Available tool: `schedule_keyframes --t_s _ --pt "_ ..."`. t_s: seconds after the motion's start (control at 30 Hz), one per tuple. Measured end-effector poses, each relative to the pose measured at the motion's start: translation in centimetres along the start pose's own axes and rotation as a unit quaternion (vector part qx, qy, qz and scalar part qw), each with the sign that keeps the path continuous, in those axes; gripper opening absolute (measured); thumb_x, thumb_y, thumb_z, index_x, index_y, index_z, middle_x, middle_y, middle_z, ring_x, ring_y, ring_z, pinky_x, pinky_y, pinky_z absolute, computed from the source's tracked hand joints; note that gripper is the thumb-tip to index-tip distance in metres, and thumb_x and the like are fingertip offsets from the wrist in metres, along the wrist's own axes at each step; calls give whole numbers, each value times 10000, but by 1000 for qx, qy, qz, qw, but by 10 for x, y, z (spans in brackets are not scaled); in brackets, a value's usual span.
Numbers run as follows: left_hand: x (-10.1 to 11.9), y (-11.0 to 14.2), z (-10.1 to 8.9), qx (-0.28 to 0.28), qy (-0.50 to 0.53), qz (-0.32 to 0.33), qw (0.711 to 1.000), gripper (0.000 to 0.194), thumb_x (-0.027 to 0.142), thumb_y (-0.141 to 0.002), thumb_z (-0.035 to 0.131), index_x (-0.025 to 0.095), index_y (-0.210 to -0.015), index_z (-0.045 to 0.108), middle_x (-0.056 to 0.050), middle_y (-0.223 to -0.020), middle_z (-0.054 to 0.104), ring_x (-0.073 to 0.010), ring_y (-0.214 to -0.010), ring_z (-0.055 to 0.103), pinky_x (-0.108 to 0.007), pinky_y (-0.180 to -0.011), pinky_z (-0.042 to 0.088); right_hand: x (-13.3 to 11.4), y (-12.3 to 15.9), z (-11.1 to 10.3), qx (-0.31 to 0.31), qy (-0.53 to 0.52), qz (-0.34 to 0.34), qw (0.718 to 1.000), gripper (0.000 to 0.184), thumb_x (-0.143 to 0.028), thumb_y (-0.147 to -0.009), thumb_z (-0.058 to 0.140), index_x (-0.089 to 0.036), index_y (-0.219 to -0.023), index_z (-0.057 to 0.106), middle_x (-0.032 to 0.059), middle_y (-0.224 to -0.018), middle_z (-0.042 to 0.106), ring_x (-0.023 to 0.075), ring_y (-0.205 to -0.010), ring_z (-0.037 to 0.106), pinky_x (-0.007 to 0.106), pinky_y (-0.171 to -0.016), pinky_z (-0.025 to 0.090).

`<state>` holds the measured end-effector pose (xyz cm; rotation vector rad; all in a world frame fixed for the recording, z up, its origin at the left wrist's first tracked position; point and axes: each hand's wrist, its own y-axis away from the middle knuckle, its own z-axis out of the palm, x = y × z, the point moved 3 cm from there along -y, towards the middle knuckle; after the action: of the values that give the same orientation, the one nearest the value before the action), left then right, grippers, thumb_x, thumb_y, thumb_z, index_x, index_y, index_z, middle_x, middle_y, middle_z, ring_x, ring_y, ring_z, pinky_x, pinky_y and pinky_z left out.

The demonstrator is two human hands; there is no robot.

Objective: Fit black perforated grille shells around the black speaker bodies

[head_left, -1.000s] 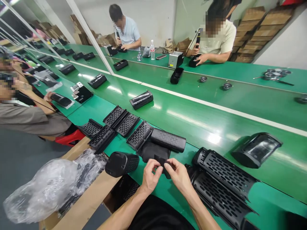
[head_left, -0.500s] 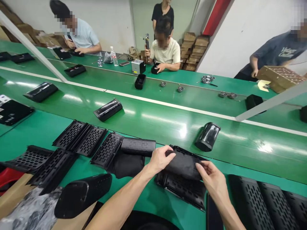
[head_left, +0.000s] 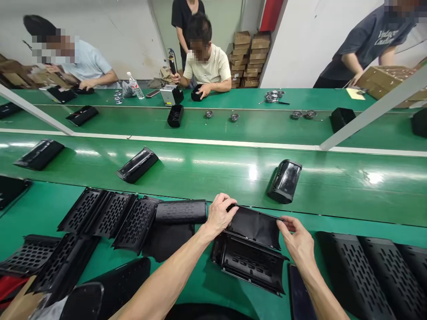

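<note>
My left hand [head_left: 221,214] pinches the upper left corner of a curved black cover. My right hand [head_left: 295,234] has thumb and fingers closed at its upper right edge. A thin black cloth [head_left: 255,226] lies over the inside of that cover; whether the fingertips press cloth, rim or both, I cannot tell. Just below it, a perforated black cover [head_left: 253,262] rests hollow side up on the green table. Left of my left hand are a rounded slotted cover [head_left: 182,211] and a dark cloth piece [head_left: 170,242].
Several perforated covers [head_left: 111,215] lie at left, more slotted panels [head_left: 362,271] at right. A dark flat phone-like slab [head_left: 300,289] lies by my right forearm. Glossy black speaker housings [head_left: 285,181] sit on the green conveyor [head_left: 213,173]. Co-workers [head_left: 208,62] work across the line.
The cloth has gone from loosely covering the part to lying flatter inside the cover, whose rim now shows. Both hands moved to its upper corners. My view has shifted and levelled.
</note>
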<state>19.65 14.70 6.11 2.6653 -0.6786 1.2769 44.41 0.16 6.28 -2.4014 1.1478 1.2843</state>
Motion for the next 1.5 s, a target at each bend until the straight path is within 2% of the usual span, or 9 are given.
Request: schedule_keyframes --t_s 0.17,0.23,0.33,0.47,0.67,0.97,1.1,1.3,1.5 --pt "15 -5 -19 -8 106 -1 994 88 262 -900 701 219 -970 734 -31 -977 666 -177 -898 612 -298 -822 485 -19 2 -12 -13 -62 -24 998 487 -655 -765 712 -229 -1001 685 79 -953 733 274 -855 646 406 -813 481" --pt "23 -6 -30 -50 193 -46 979 157 348 -919 686 222 -1013 696 5 -907 636 -128 -702 564 -266 -665 454 -31 4 -18 -36 -96 -38 994 470 -657 -819 710 -243 -1033 646 45 -915 710 228 -803 624 343 -724 476" --pt "35 2 -46 -117 292 -123 941 293 422 -904 700 236 -1120 630 51 -826 560 -79 -541 449 -231 -529 366 -50 13 -25 -63 -141 -40 987 442 -644 -874 714 -255 -1064 621 -27 -742 598 150 -613 467 273 -547 350" --pt "43 21 -69 -116 353 -139 918 328 368 -843 765 193 -1094 648 37 -833 539 -87 -647 476 -219 -613 382 -66 34 -27 -115 -205 -16 972 481 -600 -832 807 -255 -1131 652 -29 -780 530 160 -708 477 267 -612 382" --pt "36 52 -90 -84 374 -147 912 336 418 -863 760 158 -1068 708 22 -813 502 -108 -713 433 -229 -653 354 -61 66 -20 -152 -217 27 964 501 -611 -808 827 -237 -1112 691 -9 -818 557 174 -753 504 277 -635 406" --pt "31 78 -97 -90 427 -159 886 427 458 -847 794 162 -1136 692 -33 -933 631 -155 -836 544 -270 -776 430 -62 87 -16 -145 -242 24 959 487 -577 -793 851 -247 -1125 717 -5 -838 570 186 -799 532 261 -676 465" --pt "30 84 -100 -72 421 -155 891 403 461 -856 791 162 -1115 715 -32 -917 629 -155 -843 534 -266 -776 428 -60 91 -15 -144 -252 20 957 469 -547 -784 870 -245 -1115 731 -5 -830 583 179 -795 536 246 -675 468" --pt "23 89 -98 -82 468 -141 869 426 439 -872 797 192 -1211 721 -49 -1000 653 -168 -905 567 -276 -836 448 -57 95 -16 -160 -271 30 949 549 -577 -785 855 -232 -1195 735 25 -842 630 203 -744 574 279 -625 492" --pt "19 91 -95 -74 475 -135 866 409 421 -884 792 201 -1222 726 -75 -1069 690 -191 -964 609 -298 -884 483 -55 94 -19 -157 -277 31 948 492 -543 -832 838 -249 -1212 732 31 -906 663 191 -796 587 245 -635 485"
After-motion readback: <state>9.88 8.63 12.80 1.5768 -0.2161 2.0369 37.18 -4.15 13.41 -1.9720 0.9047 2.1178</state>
